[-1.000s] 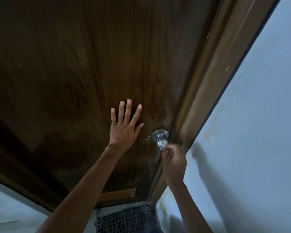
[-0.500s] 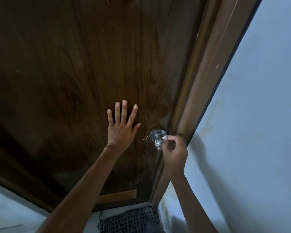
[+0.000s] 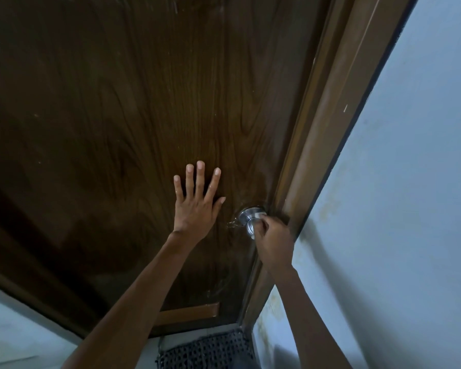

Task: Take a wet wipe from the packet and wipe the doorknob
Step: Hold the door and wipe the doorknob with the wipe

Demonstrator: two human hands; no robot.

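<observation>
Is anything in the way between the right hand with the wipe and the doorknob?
Nothing visible. The right hand is already at the doorknob, pressing the white wipe against it. The left hand lies flat on the door, to the knob's left and clear of it.

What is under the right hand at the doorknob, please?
A bit of white wipe shows between the right hand and the metal doorknob, pressed on the knob's right side. The hand covers the rest of the wipe and the knob's front face.
</observation>
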